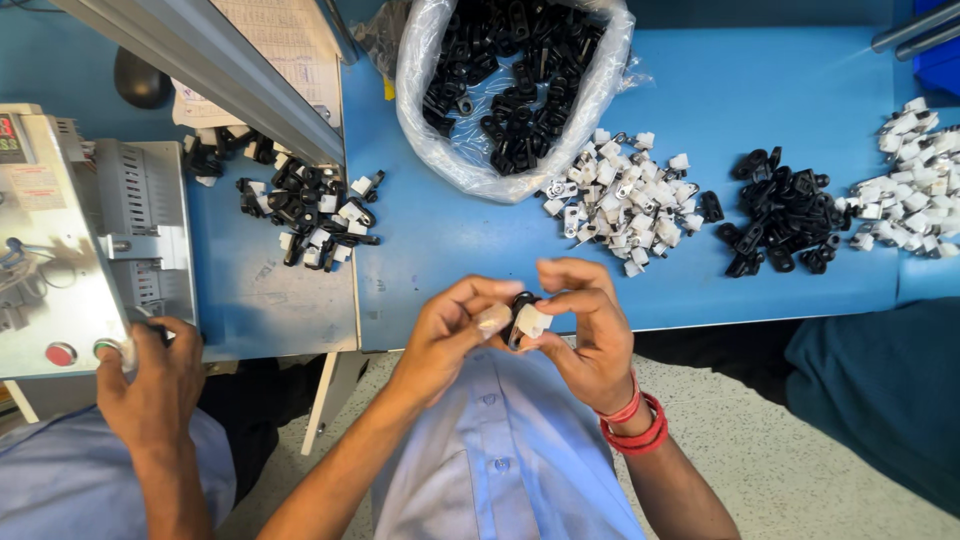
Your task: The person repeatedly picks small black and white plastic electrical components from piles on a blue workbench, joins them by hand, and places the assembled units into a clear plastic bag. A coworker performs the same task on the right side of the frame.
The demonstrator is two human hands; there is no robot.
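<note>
My left hand (455,330) and my right hand (590,335) meet just in front of the blue table's near edge (700,300). Between their fingertips they pinch a small black plastic clip (520,305) with a white plastic piece (533,321) pressed against it. Both hands grip this pair together. Red bands (635,420) circle my right wrist. On the table beyond lie a pile of white pieces (625,205) and a pile of black clips (785,210).
A clear plastic bag (515,85) of black clips stands at the back. Mixed black and white parts (310,215) lie at left, more white pieces (915,180) at far right. A co-worker's hand (150,375) rests on a grey machine (60,240) at left.
</note>
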